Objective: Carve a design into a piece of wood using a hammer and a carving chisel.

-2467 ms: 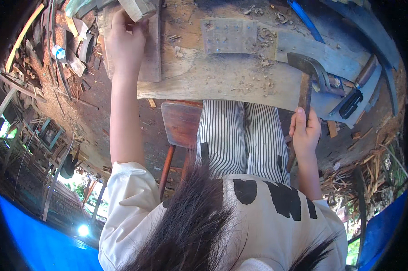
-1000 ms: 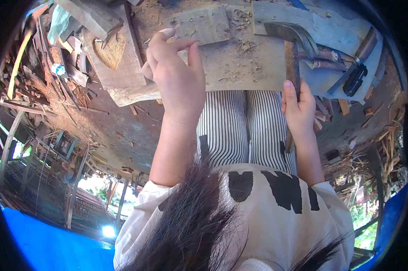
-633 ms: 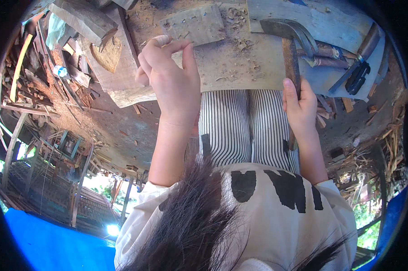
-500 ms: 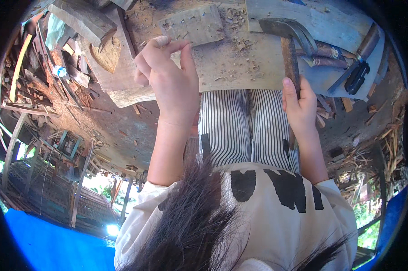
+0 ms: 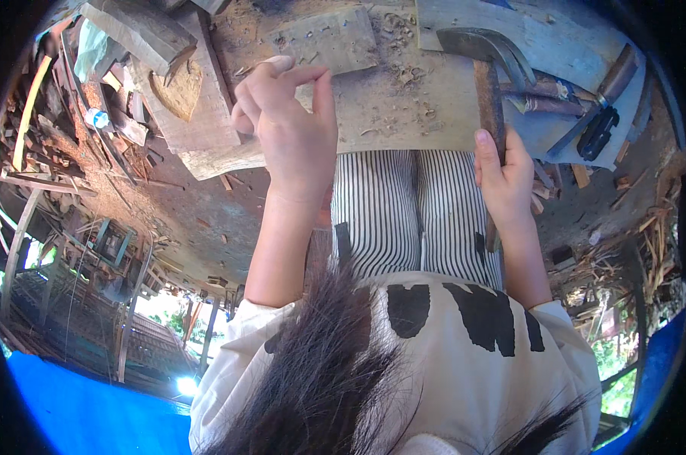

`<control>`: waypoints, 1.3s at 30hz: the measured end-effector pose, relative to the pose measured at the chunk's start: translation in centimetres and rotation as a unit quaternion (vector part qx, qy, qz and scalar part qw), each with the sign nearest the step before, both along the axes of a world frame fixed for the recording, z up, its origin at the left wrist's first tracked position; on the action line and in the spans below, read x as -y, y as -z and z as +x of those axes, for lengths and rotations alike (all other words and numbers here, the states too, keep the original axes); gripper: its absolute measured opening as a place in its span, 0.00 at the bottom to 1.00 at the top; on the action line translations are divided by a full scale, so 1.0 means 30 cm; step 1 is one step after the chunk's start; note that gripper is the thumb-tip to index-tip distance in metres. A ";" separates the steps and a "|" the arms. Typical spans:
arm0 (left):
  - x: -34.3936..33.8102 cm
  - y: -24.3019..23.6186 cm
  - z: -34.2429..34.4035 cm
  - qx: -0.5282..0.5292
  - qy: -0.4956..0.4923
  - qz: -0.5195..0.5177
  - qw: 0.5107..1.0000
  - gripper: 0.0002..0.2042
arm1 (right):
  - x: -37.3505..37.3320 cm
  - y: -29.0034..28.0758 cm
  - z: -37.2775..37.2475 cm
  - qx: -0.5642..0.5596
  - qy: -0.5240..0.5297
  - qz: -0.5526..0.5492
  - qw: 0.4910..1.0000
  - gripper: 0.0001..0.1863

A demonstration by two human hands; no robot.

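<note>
My right hand [image 5: 504,176] is wrapped round the wooden handle of a claw hammer [image 5: 489,98]. Its dark metal head is up over the far right of the board. My left hand [image 5: 294,125] is raised above the wooden work board [image 5: 388,125], thumb and forefinger pinched together. Whatever is between those fingertips is too small to make out. Just beyond them a short flat plank [image 5: 331,38] lies on the board, with small dark bits, perhaps nails, scattered on it.
Wood shavings [image 5: 407,76] litter the board's middle. A thick wooden block [image 5: 142,34] and a plank with a curved cutout [image 5: 180,91] sit at the far left. On the right lie a wooden-handled blade [image 5: 612,80] and a black tool [image 5: 599,133]. Scrap wood covers the floor at left.
My left hand has shifted slightly to the right, its thumb and forefinger still pinched. My right hand and the hammer have hardly moved.
</note>
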State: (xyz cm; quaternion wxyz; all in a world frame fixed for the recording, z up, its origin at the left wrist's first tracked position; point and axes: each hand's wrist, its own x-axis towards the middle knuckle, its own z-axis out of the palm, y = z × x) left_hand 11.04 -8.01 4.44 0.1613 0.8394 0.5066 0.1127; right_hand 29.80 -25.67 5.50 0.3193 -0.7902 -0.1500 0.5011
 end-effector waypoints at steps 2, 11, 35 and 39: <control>-0.005 0.020 -0.012 0.012 0.029 0.002 0.999 0.23 | 0.002 -0.006 -0.006 -0.001 0.005 0.007 1.000 0.16; -0.032 0.063 -0.085 0.070 0.097 -0.019 0.993 0.31 | 0.009 -0.043 -0.048 -0.008 0.000 0.066 0.998 0.13; 0.160 0.238 -0.126 0.228 -0.062 0.019 0.972 0.24 | -0.057 -0.050 -0.081 -0.077 0.004 0.043 0.996 0.10; 0.145 0.261 -0.119 0.181 -0.026 0.046 0.982 0.22 | -0.064 -0.051 -0.081 -0.092 0.017 0.035 0.995 0.09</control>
